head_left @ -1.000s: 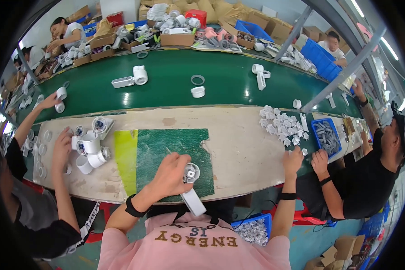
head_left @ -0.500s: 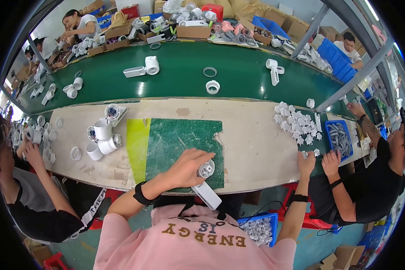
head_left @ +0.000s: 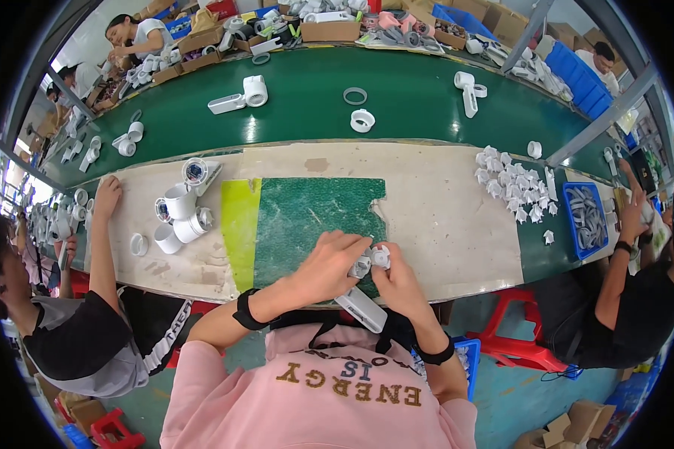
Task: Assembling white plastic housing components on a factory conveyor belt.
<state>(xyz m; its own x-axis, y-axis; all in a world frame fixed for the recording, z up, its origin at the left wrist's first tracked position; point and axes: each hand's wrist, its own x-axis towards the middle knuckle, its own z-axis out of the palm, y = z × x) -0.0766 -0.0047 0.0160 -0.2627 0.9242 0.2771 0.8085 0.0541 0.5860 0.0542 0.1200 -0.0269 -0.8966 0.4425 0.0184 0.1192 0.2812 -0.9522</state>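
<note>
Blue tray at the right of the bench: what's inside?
Curved grey pieces fill the blue tray. Only the upper ones show; they cover the tray's floor and whatever lies deeper.

Bright, even indoor light fills the view, leaving pale streaks of glare on the green conveyor belt (head_left: pixel 307 105). Fisheye distortion bows the beige workbench (head_left: pixel 449 209); the corners fall to black, and the far left burns out whitish.

head-worn fisheye, facing down, hands (head_left: pixel 328 266) near
</note>
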